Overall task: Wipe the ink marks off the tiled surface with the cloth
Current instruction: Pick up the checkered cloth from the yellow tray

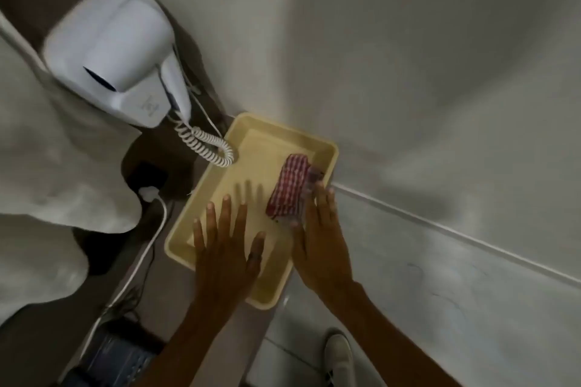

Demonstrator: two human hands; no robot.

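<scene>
A folded red-and-white checked cloth (290,189) lies in a pale yellow tray (251,141) near its right wall. My right hand (320,239) is flat beside the cloth, fingers straight, its fingertips touching the cloth's right edge; it does not grip it. My left hand (224,248) hovers over the tray's near half with fingers spread and nothing in it. Faint dark ink scribbles (415,272) show on the pale tiled wall surface (471,286) to the right of the tray.
A white wall-mounted hair dryer (116,50) with a coiled cord (204,144) hangs left of the tray. A white plug and cable (151,195) run down the left side. A white towel (47,166) hangs far left. A shoe (339,355) shows on the floor below.
</scene>
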